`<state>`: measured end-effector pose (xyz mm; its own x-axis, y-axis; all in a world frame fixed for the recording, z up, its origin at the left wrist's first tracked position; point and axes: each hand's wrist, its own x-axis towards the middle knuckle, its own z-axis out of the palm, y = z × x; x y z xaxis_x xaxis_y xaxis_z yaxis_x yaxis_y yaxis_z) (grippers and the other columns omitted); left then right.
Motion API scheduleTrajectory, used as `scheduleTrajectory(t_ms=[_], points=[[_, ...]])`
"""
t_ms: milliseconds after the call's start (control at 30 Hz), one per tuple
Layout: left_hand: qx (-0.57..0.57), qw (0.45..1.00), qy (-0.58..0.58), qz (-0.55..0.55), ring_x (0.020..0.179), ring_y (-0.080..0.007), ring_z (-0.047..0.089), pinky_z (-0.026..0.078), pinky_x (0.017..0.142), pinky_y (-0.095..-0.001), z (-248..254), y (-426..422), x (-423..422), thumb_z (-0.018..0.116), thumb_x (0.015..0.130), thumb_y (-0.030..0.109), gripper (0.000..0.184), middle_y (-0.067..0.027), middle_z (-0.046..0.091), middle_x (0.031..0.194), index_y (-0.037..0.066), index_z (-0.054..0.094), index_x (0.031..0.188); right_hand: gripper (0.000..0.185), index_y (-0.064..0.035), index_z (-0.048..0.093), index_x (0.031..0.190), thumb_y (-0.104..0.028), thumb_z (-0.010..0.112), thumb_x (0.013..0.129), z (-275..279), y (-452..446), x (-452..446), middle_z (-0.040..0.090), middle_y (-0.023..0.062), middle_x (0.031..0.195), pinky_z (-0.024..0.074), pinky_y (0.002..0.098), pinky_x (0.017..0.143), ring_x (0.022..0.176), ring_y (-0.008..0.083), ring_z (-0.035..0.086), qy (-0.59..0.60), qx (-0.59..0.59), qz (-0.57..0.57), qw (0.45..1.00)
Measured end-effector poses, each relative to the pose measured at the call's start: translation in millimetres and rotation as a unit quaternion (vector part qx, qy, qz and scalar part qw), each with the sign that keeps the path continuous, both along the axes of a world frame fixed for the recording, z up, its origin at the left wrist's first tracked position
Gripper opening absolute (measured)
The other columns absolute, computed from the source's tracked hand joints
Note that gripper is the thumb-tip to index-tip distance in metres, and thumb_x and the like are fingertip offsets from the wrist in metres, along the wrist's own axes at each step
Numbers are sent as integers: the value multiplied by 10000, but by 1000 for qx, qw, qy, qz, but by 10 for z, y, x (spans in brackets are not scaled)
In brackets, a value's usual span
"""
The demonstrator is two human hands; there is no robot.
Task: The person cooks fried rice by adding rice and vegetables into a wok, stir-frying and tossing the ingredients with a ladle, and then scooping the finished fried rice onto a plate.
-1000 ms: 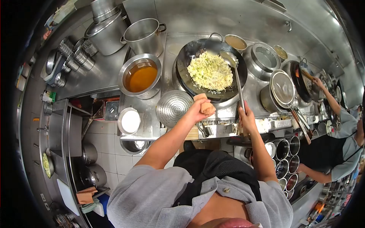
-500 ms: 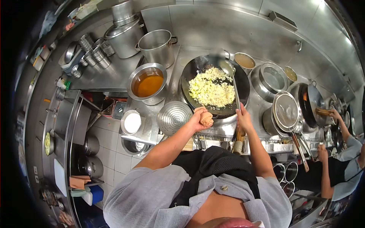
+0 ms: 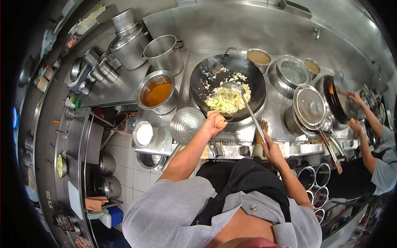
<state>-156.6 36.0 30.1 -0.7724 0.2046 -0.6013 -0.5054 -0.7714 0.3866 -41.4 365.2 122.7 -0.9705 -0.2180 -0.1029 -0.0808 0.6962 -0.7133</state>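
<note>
A black wok [image 3: 255, 76] sits on the burner in front of me. Pale yellow, rice-like food with green bits [image 3: 223, 103] is heaped in its near half, and a few scraps cling to the far side. My left hand [image 3: 210, 127] is closed around a folded tan cloth [image 3: 220, 120] at the wok's near rim; whether a handle lies under the cloth is hidden. Wrapped round the long handle of a metal ladle [image 3: 249, 109] is my right hand [image 3: 271, 148]. The ladle's bowl rests on the food.
Left of the wok stand a perforated strainer [image 3: 187, 125], a pot of amber liquid [image 3: 140, 91] and a bowl of white contents [image 3: 143, 134]. A bamboo brush [image 3: 260, 131] is near my right hand. Sieves over a pot [image 3: 309, 108] stand right, where a co-worker's hands [image 3: 355, 98] handle another wok.
My right hand has drawn closer to me and slightly right. The ladle's bowl has come from the wok's far right side onto the food, which is now gathered nearer me.
</note>
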Motion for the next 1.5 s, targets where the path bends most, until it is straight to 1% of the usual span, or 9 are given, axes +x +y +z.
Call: scheduleTrajectory(t_ms=[233,433,733,900,1033,1233,1267,1333,1500], points=[[78,996,31,19,611,-201,528,497,565,-387,499,172,951,507,942,194,119,-34,512,696,175,516,825,577,-174,366,1518,-217,571,981,1363,257,868,535,-54,785,405,222,637,678,66,420,-346,-130,16,929],[0,994,64,86,685,-178,566,525,645,-393,-40,331,1029,541,930,188,51,-41,546,752,143,546,907,568,-326,360,1494,-254,561,968,116,-16,106,639,287,829,491,470,776,809,449,634,51,65,33,996],[68,994,75,32,542,-158,476,488,511,-362,359,-107,971,549,911,188,145,-2,503,688,175,507,773,550,-221,399,1488,-177,576,969,1096,-66,1196,428,46,697,429,264,652,662,121,384,-143,-24,1,989],[249,923,289,-54,498,-163,473,439,472,-342,72,-191,603,553,905,145,186,4,478,617,187,489,735,616,-292,397,1487,-175,614,922,833,89,988,671,209,842,495,412,763,765,343,655,-7,94,84,992],[34,994,99,21,704,-185,581,521,636,-401,-29,5,932,601,921,239,98,-17,586,789,173,553,867,556,-310,397,1468,-245,566,942,142,-448,297,642,276,783,495,520,735,776,459,630,37,124,-12,991],[17,998,62,-3,527,-160,504,467,493,-321,370,-239,1208,564,892,200,123,12,500,649,194,515,780,551,-290,413,1475,-233,560,947,823,-117,961,658,282,1034,491,435,898,972,434,643,30,19,37,999],[201,925,304,-108,482,-150,452,426,477,-312,85,-364,827,557,888,182,233,26,442,574,191,464,674,554,-292,412,1475,-232,562,945,877,-118,1001,658,274,1050,490,437,898,981,421,645,16,31,45,998],[21,999,42,23,444,-157,404,407,468,-334,534,-100,475,543,888,136,250,18,431,546,190,471,655,552,-292,419,1469,-230,565,941,830,-226,887,671,247,1021,500,453,852,939,404,656,-22,81,43,996],[227,916,308,-122,561,-196,535,486,512,-357,-542,-294,915,557,884,161,82,-36,567,698,172,545,805,521,-297,419,1467,-221,536,966,321,-731,342,650,235,803,504,453,742,781,395,651,12,112,-42,993]])
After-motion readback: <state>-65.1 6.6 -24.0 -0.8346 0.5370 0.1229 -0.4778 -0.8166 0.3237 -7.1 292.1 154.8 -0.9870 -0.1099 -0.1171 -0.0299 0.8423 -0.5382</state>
